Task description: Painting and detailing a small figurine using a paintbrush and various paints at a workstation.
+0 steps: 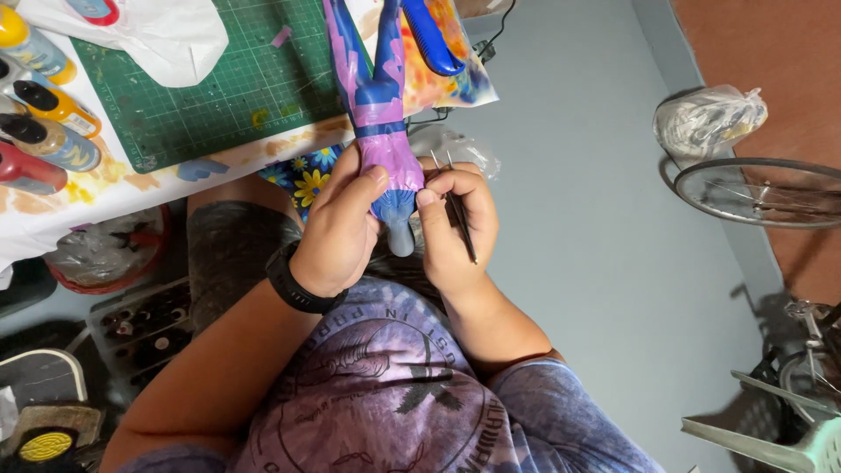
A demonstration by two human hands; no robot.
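- Left hand point(343, 226) is closed around the lower part of a painted figure point(378, 105), with the thumb pressed on its purple middle; a black watch point(298, 285) sits on this wrist.
- Right hand point(455, 223) is closed too, and it grips thin metal tweezers point(457, 210) between the fingers; the thumb tip touches the purple part of the figure.
- Both hands hold the figure just in front of the person's chest, at the table edge point(219, 162).
- Its upper part, blue and purple, lies over a green cutting mat point(219, 88) and a colourful sheet point(438, 79).
- Paint bottles point(48, 105) with black caps lie at the left of the mat.
- On the grey floor, well apart at the right, are a bicycle wheel point(762, 193) and a plastic bag point(708, 118).
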